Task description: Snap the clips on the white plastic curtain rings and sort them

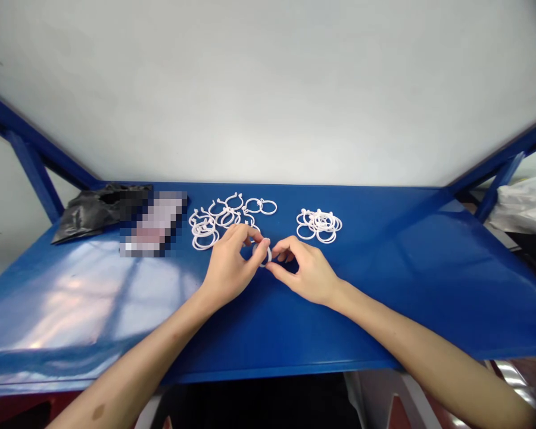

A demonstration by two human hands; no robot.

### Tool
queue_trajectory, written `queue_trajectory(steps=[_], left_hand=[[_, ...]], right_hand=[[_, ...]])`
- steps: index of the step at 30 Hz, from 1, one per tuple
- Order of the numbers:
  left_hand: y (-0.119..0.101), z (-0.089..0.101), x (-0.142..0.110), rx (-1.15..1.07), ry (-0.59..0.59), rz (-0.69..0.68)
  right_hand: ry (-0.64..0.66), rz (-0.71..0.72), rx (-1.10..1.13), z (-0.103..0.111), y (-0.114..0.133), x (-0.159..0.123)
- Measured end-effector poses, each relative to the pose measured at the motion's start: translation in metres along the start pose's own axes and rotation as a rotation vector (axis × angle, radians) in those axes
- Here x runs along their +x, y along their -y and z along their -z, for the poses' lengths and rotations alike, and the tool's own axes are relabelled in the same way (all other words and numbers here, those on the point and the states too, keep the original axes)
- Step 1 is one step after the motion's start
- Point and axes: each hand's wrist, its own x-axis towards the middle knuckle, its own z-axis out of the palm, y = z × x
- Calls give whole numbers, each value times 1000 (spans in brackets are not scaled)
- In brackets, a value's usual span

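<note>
Between my two hands, just above the blue table, is a white plastic ring (269,255). My left hand (233,257) pinches it at its upper left with thumb and fingers. At its right side, the thumb and fingertips of my right hand (310,269) close on the same ring. Behind my left hand lies a loose pile of white rings (205,241), several with open ends and small knobs. A tighter cluster of white rings (326,239) lies beyond my right hand, and these look closed.
The blue table (384,268) runs up to a pale wall (268,89). At the left lie a black plastic bag (87,211) and a blurred-out flat object (154,223). Blue frame bars (31,167) slope at both sides. A clear plastic bag (527,205) is at the far right.
</note>
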Motion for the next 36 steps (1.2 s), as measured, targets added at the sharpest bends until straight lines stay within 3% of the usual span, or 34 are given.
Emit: queue_trajectory(steps=[3, 8, 13, 18, 23, 30, 36], left_hand=[[0, 0, 1, -38, 8, 66], [6, 1, 4, -278, 121, 226], [12, -3, 6, -443, 198, 338], [13, -5, 2, -383, 178, 298], [10, -7, -3, -387, 124, 233], [6, -8, -7, -416, 64, 261], [9, -7, -8, -319, 52, 125]], right_hand=[[-62, -11, 20, -1, -2, 1], [-169, -31, 9, 4, -8, 5], [-184, 24, -45, 3, -12, 5], [-165, 131, -65, 0, -11, 0], [-154, 109, -54, 1, -6, -2], [-140, 77, 12, 1, -7, 0], [-142, 82, 6, 1, -8, 0]])
